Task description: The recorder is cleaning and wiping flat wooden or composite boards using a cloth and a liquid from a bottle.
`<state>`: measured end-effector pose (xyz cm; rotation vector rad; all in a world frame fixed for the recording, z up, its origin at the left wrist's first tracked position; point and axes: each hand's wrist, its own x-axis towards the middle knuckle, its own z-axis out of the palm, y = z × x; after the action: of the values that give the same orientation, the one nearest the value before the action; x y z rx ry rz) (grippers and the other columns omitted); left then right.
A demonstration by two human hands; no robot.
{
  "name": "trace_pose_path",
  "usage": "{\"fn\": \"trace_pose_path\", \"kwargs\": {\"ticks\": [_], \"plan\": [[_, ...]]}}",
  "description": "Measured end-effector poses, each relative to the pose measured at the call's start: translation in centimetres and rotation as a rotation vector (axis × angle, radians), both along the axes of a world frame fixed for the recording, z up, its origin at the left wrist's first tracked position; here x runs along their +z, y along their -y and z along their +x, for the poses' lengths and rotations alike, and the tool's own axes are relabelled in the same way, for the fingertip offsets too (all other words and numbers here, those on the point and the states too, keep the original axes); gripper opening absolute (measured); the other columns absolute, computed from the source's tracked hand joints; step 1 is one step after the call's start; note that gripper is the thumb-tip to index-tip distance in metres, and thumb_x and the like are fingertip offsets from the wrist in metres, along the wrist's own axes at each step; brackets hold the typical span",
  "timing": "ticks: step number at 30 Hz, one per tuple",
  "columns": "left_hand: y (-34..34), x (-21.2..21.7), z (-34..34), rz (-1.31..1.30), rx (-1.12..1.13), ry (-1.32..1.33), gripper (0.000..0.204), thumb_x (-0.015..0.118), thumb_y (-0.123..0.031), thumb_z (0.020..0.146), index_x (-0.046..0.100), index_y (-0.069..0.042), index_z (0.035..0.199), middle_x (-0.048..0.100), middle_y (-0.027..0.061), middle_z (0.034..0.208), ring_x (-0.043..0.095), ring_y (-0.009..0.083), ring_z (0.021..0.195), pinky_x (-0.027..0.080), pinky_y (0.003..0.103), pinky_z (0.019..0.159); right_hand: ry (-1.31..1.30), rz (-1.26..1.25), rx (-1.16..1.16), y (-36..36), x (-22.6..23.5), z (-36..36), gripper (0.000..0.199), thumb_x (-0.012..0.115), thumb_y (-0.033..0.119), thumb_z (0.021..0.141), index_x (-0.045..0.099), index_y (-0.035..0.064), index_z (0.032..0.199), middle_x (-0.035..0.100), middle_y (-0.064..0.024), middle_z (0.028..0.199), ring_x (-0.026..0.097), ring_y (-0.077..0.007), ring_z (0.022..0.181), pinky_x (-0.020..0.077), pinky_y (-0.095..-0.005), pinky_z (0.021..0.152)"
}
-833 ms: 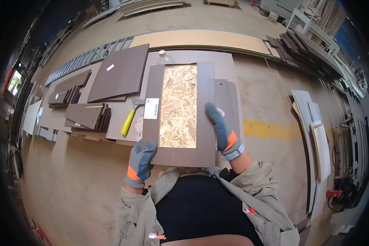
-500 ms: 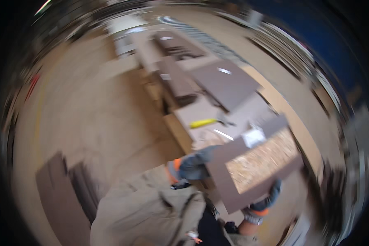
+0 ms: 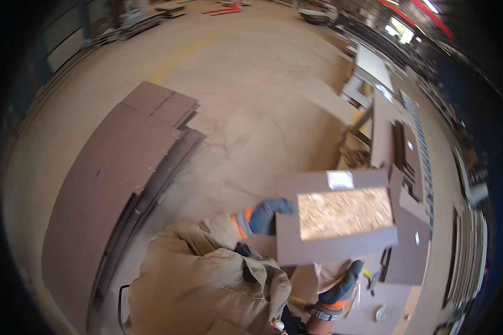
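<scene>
Brown panel (pale chipboard centre)

My outer garment is a khaki jacket, loose and heavily creased, with long sleeves. My left glove is blue-grey, with an orange band and grey at the wrist. My right glove matches in colour and banding; its grey cuff carries pale markings. A small white-and-orange ornament sits at the jacket front, beside black cloth.
</scene>
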<state>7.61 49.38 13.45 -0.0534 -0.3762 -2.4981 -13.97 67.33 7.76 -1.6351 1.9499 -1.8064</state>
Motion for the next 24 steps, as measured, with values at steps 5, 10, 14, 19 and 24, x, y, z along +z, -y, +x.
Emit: {"fn": "trace_pose_path", "kwargs": {"ticks": [5, 10, 14, 19, 24], "plan": [[12.0, -10.5, 12.0, -0.28, 0.573, 0.2, 0.043, 0.05, -0.021, 0.091, 0.049, 0.001, 0.127, 0.057, 0.0124, 0.125, 0.056, 0.0247, 0.112, 0.044, 0.037, 0.098, 1.056, 0.027, 0.617, 8.0, 3.7, 0.2, 0.055, 0.043, 0.037, 0.097, 0.037, 0.0028, 0.14, 0.046, -0.0106, 0.135, 0.047, -0.0228, 0.122, 0.0391, -0.0389, 0.103], [14.1, -13.3, 23.4, 0.023, 1.038, 0.438, 0.026, 0.054, -0.015, 0.087, 0.058, -0.002, 0.109, 0.062, 0.011, 0.108, 0.06, 0.0212, 0.1, 0.047, 0.032, 0.088, 1.032, 0.04, 0.725, 11.0, 3.8, 0.3, 0.055, 0.044, 0.038, 0.096, 0.04, 0.0017, 0.137, 0.048, -0.012, 0.132, 0.049, -0.0257, 0.119, 0.0454, -0.0408, 0.097], [16.4, -13.9, 28.7, 0.005, 1.154, 0.72, 0.033, 0.052, -0.016, 0.087, 0.056, -0.001, 0.116, 0.06, 0.0125, 0.113, 0.059, 0.022, 0.102, 0.046, 0.032, 0.088, 1.172, 0.091, 0.714, 14.4, 1.8, 0.6, 0.059, 0.048, 0.042, 0.093, 0.041, 0.0011, 0.134, 0.049, -0.0139, 0.131, 0.051, -0.0261, 0.117, 0.0456, -0.0422, 0.097], [17.2, -13.7, 23.7, -0.189, 0.935, 0.589, 0.04, 0.047, -0.018, 0.088, 0.052, 0.002, 0.123, 0.057, 0.0137, 0.121, 0.056, 0.0233, 0.109, 0.044, 0.034, 0.093, 1.571, -0.008, 0.696, 15.9, -1.3, 0.3, 0.058, 0.05, 0.043, 0.091, 0.039, 0.0132, 0.14, 0.044, -0.0095, 0.139, 0.045, -0.0285, 0.126, 0.0383, -0.0477, 0.104], [16.3, -10.1, 9.5, -0.189, 0.405, 0.474, 0.053, 0.047, -0.017, 0.086, 0.043, 0.004, 0.134, 0.053, 0.0159, 0.13, 0.052, 0.0278, 0.118, 0.039, 0.037, 0.102, 1.644, 0.03, 0.652, 19.3, -3.8, -1.5, 0.049, 0.054, 0.038, 0.091, 0.047, 0.0112, 0.131, 0.053, -0.0098, 0.128, 0.052, -0.0269, 0.117, 0.0445, -0.043, 0.099]]}}
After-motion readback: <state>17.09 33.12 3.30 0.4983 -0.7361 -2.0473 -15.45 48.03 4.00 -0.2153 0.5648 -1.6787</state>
